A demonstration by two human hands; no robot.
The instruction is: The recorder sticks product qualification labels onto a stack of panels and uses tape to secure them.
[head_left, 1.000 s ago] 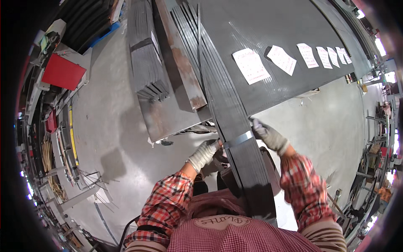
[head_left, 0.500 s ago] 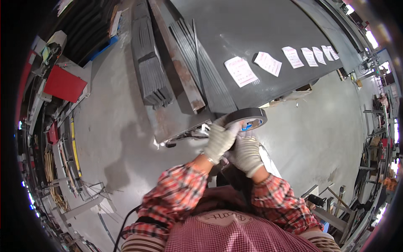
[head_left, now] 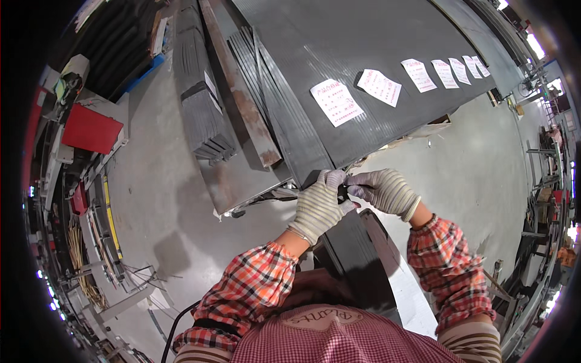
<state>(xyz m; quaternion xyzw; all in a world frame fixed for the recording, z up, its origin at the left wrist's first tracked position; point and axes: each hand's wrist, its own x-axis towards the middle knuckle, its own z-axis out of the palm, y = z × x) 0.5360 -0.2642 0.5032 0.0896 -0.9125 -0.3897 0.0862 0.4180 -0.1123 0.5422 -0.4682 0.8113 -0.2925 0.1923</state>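
Both my hands wear striped, off-white knit gloves and meet near the front corner of the dark grey table. My left hand [head_left: 319, 207] is closed around a small black piece of tape [head_left: 343, 193], at the near end of a long dark grey strip [head_left: 296, 130]. My right hand [head_left: 385, 192] pinches at the same tape from the right, fingertips almost touching the left glove. The round body of the tape roll cannot be made out, mostly hidden by the gloves. Below my hands a dark grey panel [head_left: 357, 254] extends toward my apron.
Several printed paper slips [head_left: 336, 103] lie in a row across the table [head_left: 375, 36]. Left of them are a rusty metal bar [head_left: 242, 91] and a stack of dark strips [head_left: 209, 118]. A red box [head_left: 92, 128] stands at far left; racks line the right side.
The black tape roll, clearly visible before, has turned or dropped out of sight among the gloves. My right hand has moved up and right, its forearm swinging outward. The view has shifted slightly.
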